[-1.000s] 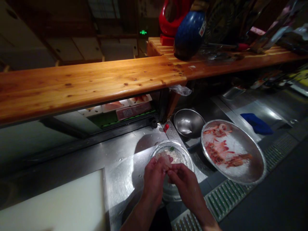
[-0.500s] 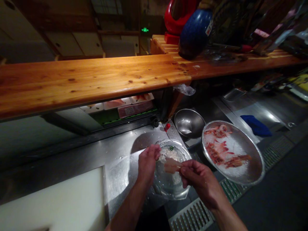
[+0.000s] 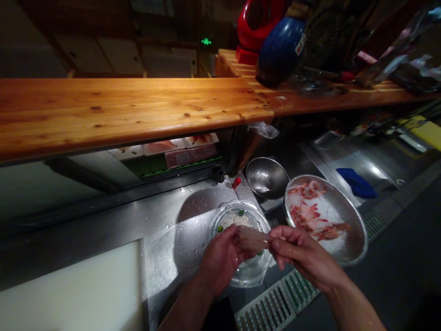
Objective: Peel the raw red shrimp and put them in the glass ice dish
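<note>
My left hand (image 3: 220, 257) and my right hand (image 3: 299, 255) both pinch a pale, peeled shrimp (image 3: 253, 239), one at each end, just above a clear glass bowl (image 3: 248, 271). The bowl stands on the steel counter and holds ice, pale shrimp meat and a few small green bits. To the right, a wide metal bowl (image 3: 356, 227) holds red shrimp (image 3: 310, 214) lying on ice.
A smaller steel bowl (image 3: 267, 177) sits behind the two bowls. A white cutting board (image 3: 69, 289) lies at lower left. A long wooden counter (image 3: 120, 110) overhangs the work area, with a blue vase (image 3: 280, 48) on it. A blue cloth (image 3: 356, 182) lies at right, and drain grating (image 3: 275, 305) runs along the front.
My left hand came back from the bowl's far-left rim and closed on the shrimp that my right hand held. Both hands now sit lower, over the bowl's near side.
</note>
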A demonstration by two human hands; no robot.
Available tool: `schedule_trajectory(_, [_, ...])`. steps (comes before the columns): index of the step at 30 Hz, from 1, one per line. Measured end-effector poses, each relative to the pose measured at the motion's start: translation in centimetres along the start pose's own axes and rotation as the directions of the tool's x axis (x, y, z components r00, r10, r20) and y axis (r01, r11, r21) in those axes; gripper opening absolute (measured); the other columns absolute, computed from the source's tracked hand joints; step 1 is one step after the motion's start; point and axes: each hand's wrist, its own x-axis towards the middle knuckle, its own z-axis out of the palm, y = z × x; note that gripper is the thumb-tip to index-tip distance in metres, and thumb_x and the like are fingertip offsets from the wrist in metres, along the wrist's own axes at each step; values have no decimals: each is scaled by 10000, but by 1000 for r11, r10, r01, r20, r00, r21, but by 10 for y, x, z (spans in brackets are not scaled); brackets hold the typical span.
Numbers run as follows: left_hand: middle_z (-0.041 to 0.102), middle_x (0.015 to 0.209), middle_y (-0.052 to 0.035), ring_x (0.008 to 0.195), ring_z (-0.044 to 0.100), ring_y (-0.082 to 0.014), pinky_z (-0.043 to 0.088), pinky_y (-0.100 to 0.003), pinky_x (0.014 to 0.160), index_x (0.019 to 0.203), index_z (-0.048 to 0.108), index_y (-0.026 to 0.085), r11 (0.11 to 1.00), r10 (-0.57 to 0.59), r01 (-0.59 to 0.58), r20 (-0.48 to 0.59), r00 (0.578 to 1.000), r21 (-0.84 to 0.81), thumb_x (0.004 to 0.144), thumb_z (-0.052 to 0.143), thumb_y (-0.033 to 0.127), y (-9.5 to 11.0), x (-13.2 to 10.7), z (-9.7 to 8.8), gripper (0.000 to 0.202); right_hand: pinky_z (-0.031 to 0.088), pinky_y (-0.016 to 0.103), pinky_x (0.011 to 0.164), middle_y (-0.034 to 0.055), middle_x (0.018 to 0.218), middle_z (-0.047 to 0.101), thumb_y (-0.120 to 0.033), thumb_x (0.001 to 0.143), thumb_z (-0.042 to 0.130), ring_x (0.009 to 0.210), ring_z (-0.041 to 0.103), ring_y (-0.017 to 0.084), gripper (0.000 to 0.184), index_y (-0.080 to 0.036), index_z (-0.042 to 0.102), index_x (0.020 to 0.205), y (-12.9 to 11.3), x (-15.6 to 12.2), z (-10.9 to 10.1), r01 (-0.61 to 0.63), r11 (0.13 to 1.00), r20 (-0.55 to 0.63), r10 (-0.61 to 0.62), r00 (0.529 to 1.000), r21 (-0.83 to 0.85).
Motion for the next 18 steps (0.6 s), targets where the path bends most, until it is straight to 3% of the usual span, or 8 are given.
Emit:
schedule_trajectory(4, [692, 947, -125, 828, 651, -210, 525, -292, 705, 919, 655, 92, 969, 118, -110, -24, 993, 221, 716, 764, 264, 5, -8, 2, 288, 366, 195, 541, -24, 647, 599, -369, 745, 792, 534, 511, 68, 289, -152, 640, 860, 13, 5, -9, -35, 999, 21, 34, 999, 11])
schedule_trajectory(7, [699, 869, -95, 772, 653, -201, 525, -294, 689, 838, 654, 110, 966, 138, -123, -48, 989, 227, 613, 835, 270, 5, -8, 6, 331, 427, 224, 638, -14, 706, 602, -358, 707, 820, 626, 544, 91, 292, -157, 645, 825, 22, 14, -10, -34, 996, 95, 25, 995, 88])
schedule_trajectory(11, [695, 838, -94, 743, 649, -191, 522, -303, 705, 820, 648, 108, 963, 167, -153, -50, 985, 221, 599, 844, 296, 4, -6, 9, 350, 461, 285, 814, 42, 927, 648, -460, 690, 817, 857, 599, 152, 466, -186, 661, 1031, 32, 30, -1, 46, 966, 104, -74, 992, 253])
schedule_trajectory(13, [692, 816, -97, 705, 644, -194, 521, -317, 691, 825, 646, 103, 944, 210, -188, -54, 976, 270, 619, 827, 312, 3, -6, 8, 344, 482, 277, 758, 57, 953, 653, -459, 707, 806, 847, 606, 159, 459, -186, 655, 1045, 33, 38, 6, 46, 969, 76, -66, 995, 244])
schedule_trajectory(15, [689, 782, -96, 662, 633, -193, 517, -325, 669, 812, 640, 104, 919, 270, -234, -73, 960, 318, 641, 797, 319, 3, -5, 6, 316, 470, 235, 600, 34, 835, 642, -426, 725, 800, 686, 581, 127, 385, -178, 661, 984, 32, 43, 14, 3, 985, 52, -12, 999, 171])
schedule_trajectory(18, [684, 773, -86, 669, 613, -177, 508, -305, 675, 800, 642, 111, 874, 378, -303, -139, 915, 380, 666, 750, 288, 2, -3, 0, 247, 332, 171, 422, -32, 598, 542, -433, 717, 805, 463, 418, 56, 361, -168, 674, 923, 26, 45, 27, -56, 995, -10, 57, 998, 85])
